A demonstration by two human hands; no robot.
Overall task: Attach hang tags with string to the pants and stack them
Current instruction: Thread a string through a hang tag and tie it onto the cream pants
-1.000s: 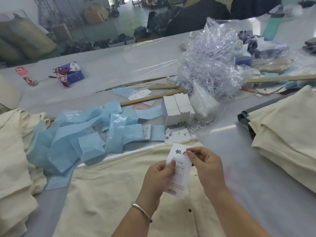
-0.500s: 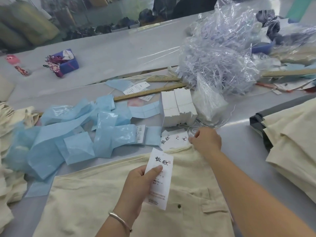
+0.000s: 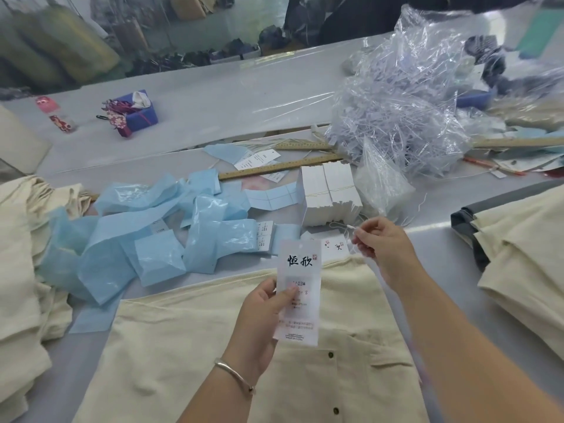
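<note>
Left hand [image 3: 262, 312] pinches the hang tag [image 3: 298, 293] upright above the cream pants [image 3: 189, 346] — right hand [image 3: 381, 245] pinches a white string [image 3: 341, 228] just beside its top.

Bare table strip [image 3: 433, 270] between the spread pants [image 3: 189, 346] and the folded stack [image 3: 525, 257]; blue wrappers [image 3: 152, 239] crowding the left

Two bare forearms entering from lower centre and lower right of frame, no sleeves visible. Thin silver bangle [image 3: 235, 375] round wrist of left hand [image 3: 262, 312]; right hand [image 3: 383, 248] without visible jewellery.
</note>
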